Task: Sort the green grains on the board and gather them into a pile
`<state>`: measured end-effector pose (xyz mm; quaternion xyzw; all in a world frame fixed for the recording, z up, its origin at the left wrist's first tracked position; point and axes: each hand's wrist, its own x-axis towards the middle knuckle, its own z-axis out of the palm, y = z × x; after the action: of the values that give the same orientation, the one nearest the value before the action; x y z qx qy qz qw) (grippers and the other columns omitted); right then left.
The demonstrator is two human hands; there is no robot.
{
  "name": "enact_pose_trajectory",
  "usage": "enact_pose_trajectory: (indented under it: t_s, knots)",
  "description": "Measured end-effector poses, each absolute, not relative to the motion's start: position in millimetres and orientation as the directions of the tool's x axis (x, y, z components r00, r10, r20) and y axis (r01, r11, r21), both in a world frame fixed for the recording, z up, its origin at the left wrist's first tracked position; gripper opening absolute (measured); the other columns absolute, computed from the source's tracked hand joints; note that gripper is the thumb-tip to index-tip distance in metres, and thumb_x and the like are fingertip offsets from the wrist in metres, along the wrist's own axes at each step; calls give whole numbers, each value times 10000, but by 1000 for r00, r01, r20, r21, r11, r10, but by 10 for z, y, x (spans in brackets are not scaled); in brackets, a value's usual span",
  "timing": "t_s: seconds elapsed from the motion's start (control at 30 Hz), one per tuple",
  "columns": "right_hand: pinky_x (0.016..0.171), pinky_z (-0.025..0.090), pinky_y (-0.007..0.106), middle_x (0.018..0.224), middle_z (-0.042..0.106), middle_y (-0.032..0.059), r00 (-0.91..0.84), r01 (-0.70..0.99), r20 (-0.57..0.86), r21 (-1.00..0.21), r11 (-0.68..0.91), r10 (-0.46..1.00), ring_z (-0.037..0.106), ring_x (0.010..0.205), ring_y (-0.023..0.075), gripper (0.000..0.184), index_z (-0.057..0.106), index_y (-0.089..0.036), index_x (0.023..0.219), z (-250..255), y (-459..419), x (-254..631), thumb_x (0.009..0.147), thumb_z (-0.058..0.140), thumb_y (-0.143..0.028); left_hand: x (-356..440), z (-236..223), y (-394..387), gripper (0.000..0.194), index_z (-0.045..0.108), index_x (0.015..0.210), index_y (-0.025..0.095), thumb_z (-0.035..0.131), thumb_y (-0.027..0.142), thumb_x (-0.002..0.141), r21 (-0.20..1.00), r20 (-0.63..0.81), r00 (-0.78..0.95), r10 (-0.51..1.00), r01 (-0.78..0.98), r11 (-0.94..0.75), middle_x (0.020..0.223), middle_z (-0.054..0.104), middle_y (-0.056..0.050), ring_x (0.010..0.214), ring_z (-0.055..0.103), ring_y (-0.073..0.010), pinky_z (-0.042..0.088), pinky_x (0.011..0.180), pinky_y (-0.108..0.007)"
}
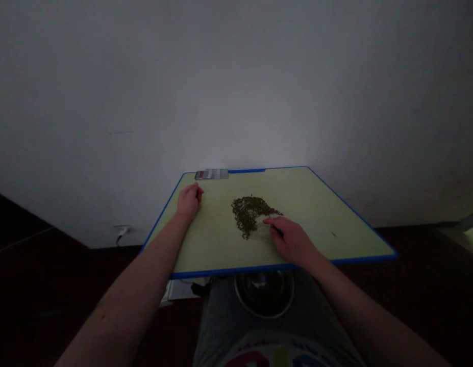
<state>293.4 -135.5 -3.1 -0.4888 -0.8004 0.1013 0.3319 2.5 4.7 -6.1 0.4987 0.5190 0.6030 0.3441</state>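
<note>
A heap of small dark green beans (pixel 251 212) lies in the middle of a pale green table with a blue rim (pixel 205 244). My right hand (pixel 292 239) rests at the heap's right edge, fingers curled and pinched on what looks like a small clear flat piece (pixel 261 232). My left hand (pixel 189 200) lies on the table to the left of the heap, fingers loosely curled, nothing visible in it.
A phone (pixel 211 174) lies at the table's far edge. A metal bowl (pixel 265 293) sits on my lap just under the near edge. One stray bean (pixel 333 234) lies to the right. A wall socket (pixel 122 232) is low on the left.
</note>
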Motion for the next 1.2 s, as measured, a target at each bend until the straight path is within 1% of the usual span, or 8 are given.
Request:
enact_pose_trajectory:
  t_s: [0.27, 0.53, 0.7, 0.8, 0.87, 1.07, 1.2]
  knots:
    - [861, 438, 354, 1024, 635, 93, -220, 772, 424, -475, 423, 879, 576, 948, 193, 337, 604, -155, 1057, -15, -1383, 2975, 788, 401, -149, 14, -79, 57, 341, 520, 575, 176, 447, 460, 749, 972, 236, -269, 934, 73, -225, 415, 401, 41, 352, 331, -74, 231, 347, -220]
    - [823, 455, 353, 1010, 645, 92, -116, 829, 402, -465, 312, 908, 590, 909, 202, 337, 616, -158, 1052, -29, -1378, 3193, 792, 403, -184, 11, -37, 9, 336, 515, 565, 173, 433, 435, 759, 967, 254, -262, 931, 99, -236, 414, 404, 36, 359, 340, -73, 245, 359, -219]
    - [827, 454, 351, 1006, 646, 86, -157, 800, 416, -478, 362, 896, 588, 912, 197, 334, 611, -164, 1056, -39, -1398, 3142, 786, 415, -184, -8, -89, 49, 342, 522, 580, 175, 441, 458, 754, 966, 255, -239, 937, 111, -234, 425, 412, 37, 366, 353, -77, 257, 361, -218]
    - [847, 448, 346, 1012, 643, 85, -207, 777, 418, -479, 408, 884, 583, 927, 190, 334, 608, -163, 1059, -23, -1421, 3020, 793, 406, -172, -5, -113, 80, 353, 515, 572, 177, 437, 469, 753, 968, 251, -257, 933, 88, -236, 414, 406, 39, 358, 337, -76, 242, 354, -219]
    - [867, 442, 342, 1027, 639, 89, -211, 778, 423, -473, 413, 881, 580, 942, 188, 340, 606, -156, 1066, -13, -1431, 2953, 795, 401, -162, 3, -114, 86, 352, 517, 573, 177, 442, 472, 750, 969, 245, -259, 934, 80, -232, 415, 409, 38, 358, 336, -76, 241, 355, -220]
    - [853, 453, 349, 1037, 642, 96, -134, 845, 414, -427, 322, 900, 591, 937, 201, 341, 616, -155, 1062, -10, -1439, 2970, 791, 410, -167, 13, -86, 50, 336, 515, 573, 183, 435, 457, 750, 965, 261, -266, 928, 106, -241, 424, 412, 35, 363, 350, -82, 250, 361, -224]
    - [810, 464, 350, 1007, 656, 95, -77, 891, 406, -382, 246, 910, 603, 897, 213, 340, 621, -161, 1061, 15, -1425, 3107, 790, 417, -182, 18, -57, 20, 324, 519, 575, 177, 442, 440, 748, 966, 254, -262, 931, 106, -234, 427, 414, 36, 364, 349, -78, 253, 366, -221]
